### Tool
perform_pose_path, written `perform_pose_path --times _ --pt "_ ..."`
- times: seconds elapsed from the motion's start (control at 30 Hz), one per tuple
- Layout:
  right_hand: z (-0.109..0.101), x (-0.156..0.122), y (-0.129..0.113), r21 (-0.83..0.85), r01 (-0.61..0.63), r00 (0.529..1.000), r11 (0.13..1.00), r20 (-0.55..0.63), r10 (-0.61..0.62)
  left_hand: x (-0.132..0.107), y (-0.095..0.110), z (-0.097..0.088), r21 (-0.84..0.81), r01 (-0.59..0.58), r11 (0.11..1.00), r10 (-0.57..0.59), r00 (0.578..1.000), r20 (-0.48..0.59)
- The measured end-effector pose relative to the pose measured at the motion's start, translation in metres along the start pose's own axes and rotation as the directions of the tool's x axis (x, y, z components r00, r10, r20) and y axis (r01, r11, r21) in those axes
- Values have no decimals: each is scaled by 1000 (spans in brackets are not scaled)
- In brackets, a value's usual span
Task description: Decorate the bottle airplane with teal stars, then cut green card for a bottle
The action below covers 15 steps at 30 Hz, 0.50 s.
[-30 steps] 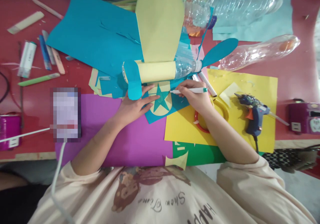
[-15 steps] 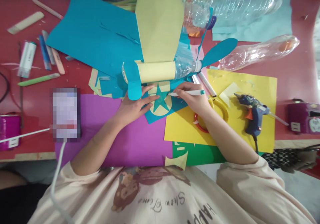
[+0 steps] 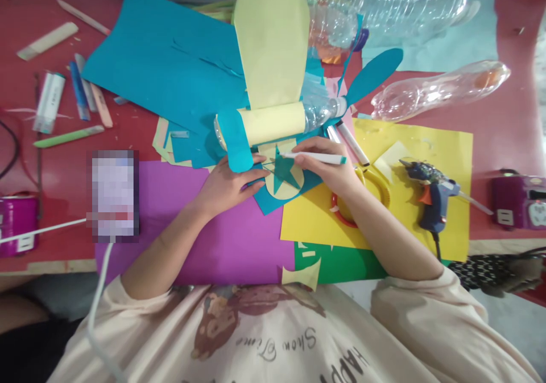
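A bottle plane lies in front of me, its clear plastic body wrapped in pale yellow paper. One rounded yellow wing points away from me; the nearer wing carries a green star. My right hand grips a white marker with a green end, its tip over the star's upper part. Fingers stretched, my left hand rests at the near wing's left edge, partly behind the blue tail piece. A blue paper propeller blade sticks out by the bottle cap.
Purple paper and yellow paper lie under my arms. A glue gun and a yellow tape ring are at right. Plastic bottles stand behind. Several markers and a phone with a cable lie left.
The bottle plane has shifted slightly right and turned a little, its cap end swinging away from me. My left fingers have slid off the star to the wing's edge. The marker tip moved left.
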State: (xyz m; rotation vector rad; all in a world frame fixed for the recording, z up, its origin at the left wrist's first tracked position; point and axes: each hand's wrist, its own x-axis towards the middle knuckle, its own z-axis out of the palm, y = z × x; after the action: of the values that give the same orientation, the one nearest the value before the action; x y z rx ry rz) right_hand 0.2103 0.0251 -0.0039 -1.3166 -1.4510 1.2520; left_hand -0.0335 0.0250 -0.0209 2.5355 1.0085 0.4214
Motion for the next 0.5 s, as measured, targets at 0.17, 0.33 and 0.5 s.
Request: perform_pose_path --times 0.17,0.33,0.5 --pt "6 -3 -3 24 5 998 1000 68 -6 -1 -1 -4 -12 10 1000 -10 1000 26" --pt "12 -5 -1 -2 21 994 1000 104 -21 0 -2 -4 -40 19 999 -17 998 57" --pt "14 -4 3 -74 79 984 994 168 -66 0 -1 -3 -51 14 999 -12 999 44"
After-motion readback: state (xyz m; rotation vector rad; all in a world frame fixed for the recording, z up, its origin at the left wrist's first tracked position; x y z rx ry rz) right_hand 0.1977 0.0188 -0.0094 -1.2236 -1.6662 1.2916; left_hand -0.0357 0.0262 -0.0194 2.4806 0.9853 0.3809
